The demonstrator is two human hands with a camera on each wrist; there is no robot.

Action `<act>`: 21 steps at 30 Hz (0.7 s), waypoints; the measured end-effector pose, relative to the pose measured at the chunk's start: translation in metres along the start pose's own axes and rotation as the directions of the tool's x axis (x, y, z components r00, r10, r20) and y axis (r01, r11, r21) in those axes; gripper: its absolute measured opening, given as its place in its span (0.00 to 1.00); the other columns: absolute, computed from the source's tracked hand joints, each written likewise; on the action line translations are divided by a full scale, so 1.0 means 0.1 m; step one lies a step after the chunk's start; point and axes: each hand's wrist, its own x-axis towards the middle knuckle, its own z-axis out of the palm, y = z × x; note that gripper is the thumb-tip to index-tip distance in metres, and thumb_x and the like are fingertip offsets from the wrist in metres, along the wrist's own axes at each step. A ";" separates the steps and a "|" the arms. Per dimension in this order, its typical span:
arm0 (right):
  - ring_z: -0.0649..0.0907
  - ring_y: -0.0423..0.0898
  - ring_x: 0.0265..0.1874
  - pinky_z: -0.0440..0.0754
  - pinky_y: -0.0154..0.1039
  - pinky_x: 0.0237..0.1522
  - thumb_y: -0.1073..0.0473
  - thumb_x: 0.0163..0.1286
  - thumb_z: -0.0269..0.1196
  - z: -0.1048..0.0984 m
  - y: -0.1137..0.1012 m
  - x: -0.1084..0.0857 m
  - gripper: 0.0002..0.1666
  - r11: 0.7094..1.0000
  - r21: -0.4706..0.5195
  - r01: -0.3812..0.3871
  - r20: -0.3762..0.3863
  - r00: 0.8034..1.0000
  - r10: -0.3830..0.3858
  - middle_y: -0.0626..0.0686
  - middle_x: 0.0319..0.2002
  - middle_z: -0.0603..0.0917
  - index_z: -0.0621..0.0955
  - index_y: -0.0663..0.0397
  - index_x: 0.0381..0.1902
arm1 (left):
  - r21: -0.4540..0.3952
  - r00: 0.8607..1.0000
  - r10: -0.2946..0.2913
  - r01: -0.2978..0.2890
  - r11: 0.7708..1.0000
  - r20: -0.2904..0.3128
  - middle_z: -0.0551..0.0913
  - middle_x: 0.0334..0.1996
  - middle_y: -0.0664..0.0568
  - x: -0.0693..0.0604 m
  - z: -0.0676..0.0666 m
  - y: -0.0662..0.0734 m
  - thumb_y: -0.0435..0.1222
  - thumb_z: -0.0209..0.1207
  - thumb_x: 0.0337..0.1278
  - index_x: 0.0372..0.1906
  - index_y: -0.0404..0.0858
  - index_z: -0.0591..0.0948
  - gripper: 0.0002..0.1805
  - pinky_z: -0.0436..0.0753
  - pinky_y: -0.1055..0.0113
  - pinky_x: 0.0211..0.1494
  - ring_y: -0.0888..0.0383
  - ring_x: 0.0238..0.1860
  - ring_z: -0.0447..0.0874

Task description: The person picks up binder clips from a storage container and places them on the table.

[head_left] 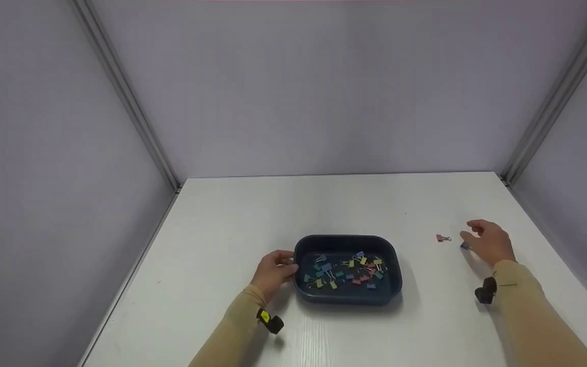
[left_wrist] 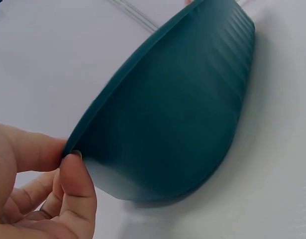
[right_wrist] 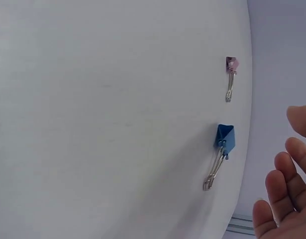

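A dark teal plastic tray (head_left: 347, 299) sits on the table, with several small colored binder clips (head_left: 328, 270) scattered inside. My left hand (head_left: 273, 272) pinches the tray's left rim between thumb and fingers; the left wrist view shows this hold on the tray wall (left_wrist: 167, 109) closely. Over to the right, my right hand (head_left: 489, 242) hovers just above a blue binder clip (right_wrist: 226, 139), its fingers loosely bent and apart from the clip. A pink binder clip (right_wrist: 232, 64) lies on the table a little left of that hand in the head view.
The white table (head_left: 232, 219) is bounded by a pale back wall (head_left: 324, 102) and side panels. Metal corner posts (head_left: 130, 97) rise at the back left and back right. Dark wrist cameras (head_left: 486, 290) are strapped to both wrists.
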 end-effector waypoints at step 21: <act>0.74 0.56 0.50 0.73 0.51 0.48 0.50 0.69 0.61 0.02 -0.86 -0.06 0.24 0.964 -0.006 0.264 -0.032 0.964 -0.264 0.59 0.49 0.77 0.77 0.59 0.56 | 0.224 0.997 0.074 -0.066 0.972 -0.028 0.79 0.43 0.46 -0.14 0.05 0.10 0.29 0.63 0.57 0.57 0.34 0.76 0.21 0.82 0.64 0.43 0.55 0.41 0.80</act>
